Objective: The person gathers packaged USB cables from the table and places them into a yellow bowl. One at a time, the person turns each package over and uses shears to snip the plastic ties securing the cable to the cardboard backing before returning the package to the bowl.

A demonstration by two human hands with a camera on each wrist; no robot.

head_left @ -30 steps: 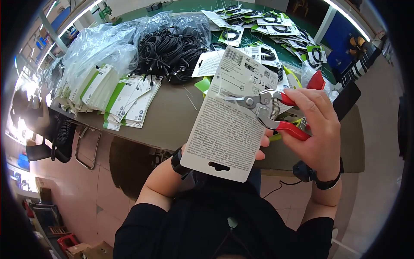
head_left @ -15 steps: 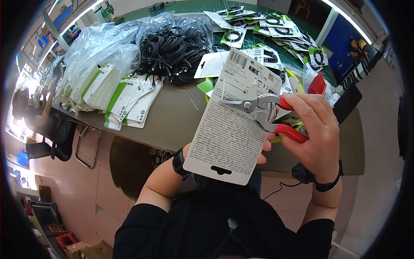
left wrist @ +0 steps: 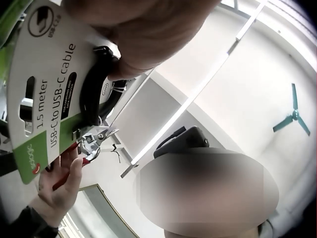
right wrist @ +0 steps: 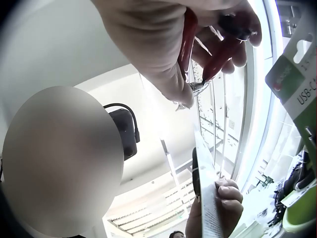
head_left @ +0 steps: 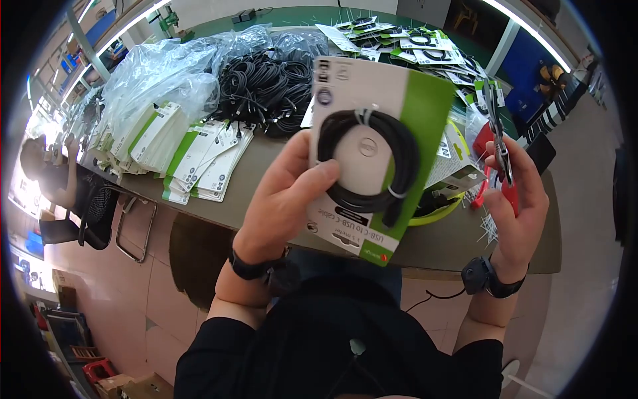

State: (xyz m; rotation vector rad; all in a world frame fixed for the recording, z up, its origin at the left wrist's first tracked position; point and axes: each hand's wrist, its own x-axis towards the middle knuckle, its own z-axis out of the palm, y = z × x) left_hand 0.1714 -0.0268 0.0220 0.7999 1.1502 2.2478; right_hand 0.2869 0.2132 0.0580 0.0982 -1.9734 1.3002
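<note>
My left hand [head_left: 279, 203] holds a white and green packaging card [head_left: 425, 100] up over the table edge, thumb on its front. A coiled black USB-C cable [head_left: 409, 163] is fastened to the card with clear ties at the top and lower right. In the left wrist view the card [left wrist: 54, 84] reads "1.5 meter USB-C to USB-C cable". To the right of the card, my right hand [head_left: 522, 216] grips red-handled pruning shears [head_left: 499, 136], their metal blades pointing up and away. The red handles [right wrist: 220, 59] show between the fingers in the right wrist view.
A heap of black cables [head_left: 266, 86] lies on the table beside clear plastic bags [head_left: 163, 70]. Stacks of cards [head_left: 206, 159] are at the left. Carded cables [head_left: 425, 43] pile up at the back right. A box [head_left: 455, 176] and tie offcuts [head_left: 488, 229] are near the right hand.
The card has turned from its printed back to its front, showing the cable coil. The right hand and shears have moved right, away from the card, with the blades swung upward.
</note>
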